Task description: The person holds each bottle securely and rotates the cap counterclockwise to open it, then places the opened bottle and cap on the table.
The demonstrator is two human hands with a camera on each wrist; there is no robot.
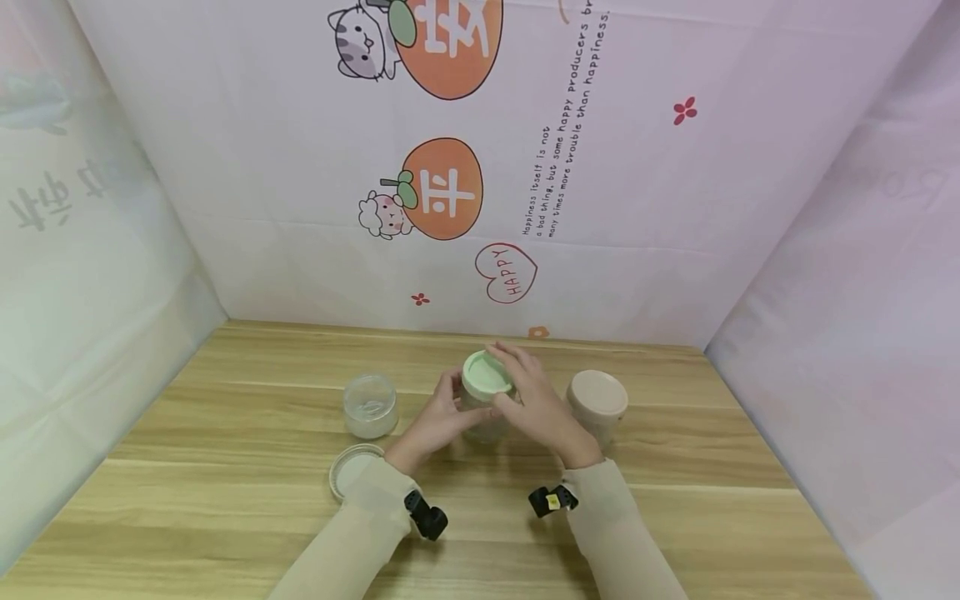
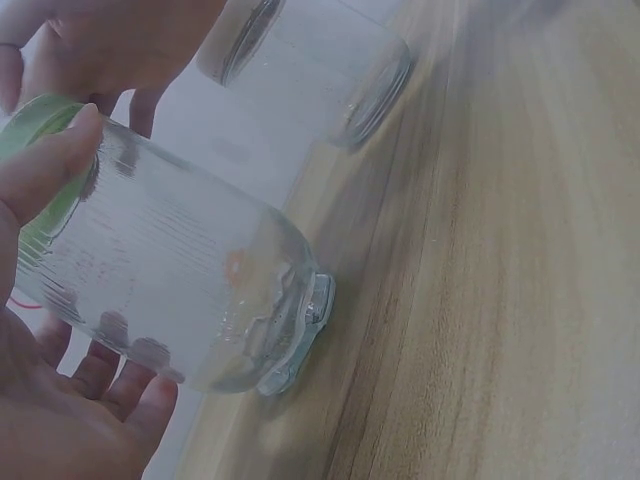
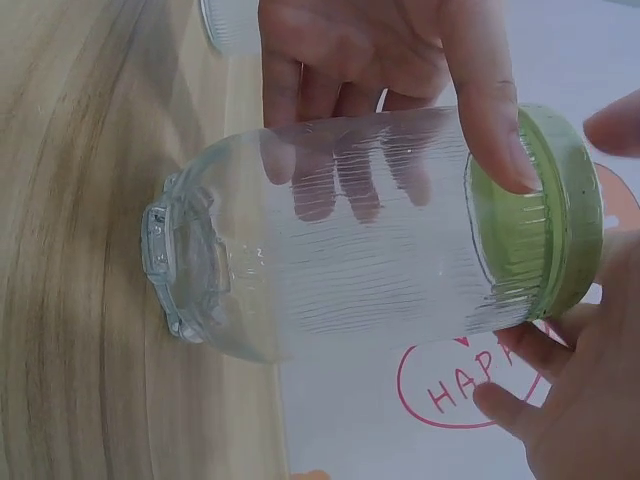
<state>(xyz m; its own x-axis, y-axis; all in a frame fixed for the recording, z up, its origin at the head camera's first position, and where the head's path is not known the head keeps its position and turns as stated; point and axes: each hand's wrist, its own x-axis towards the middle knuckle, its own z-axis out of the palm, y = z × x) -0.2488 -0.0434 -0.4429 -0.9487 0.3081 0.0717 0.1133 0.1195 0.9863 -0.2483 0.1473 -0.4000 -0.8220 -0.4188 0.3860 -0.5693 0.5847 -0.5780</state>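
Observation:
A tall clear glass jar with fine ribbed sides and a scalloped foot carries a light green lid. My left hand holds the jar's side, its thumb just below the lid and its fingers spread along the far glass. From the other side, my right hand grips around the lid, with thumb and fingers at its rim. The jar's foot is close over the wooden table in both wrist views. Part of the jar body is hidden behind the hands in the head view.
To the left stands a short lidless glass jar, with a round pale lid lying in front of it, partly behind the left sleeve. Right of the hands is another jar with a beige lid. A printed cloth hangs behind the wooden table.

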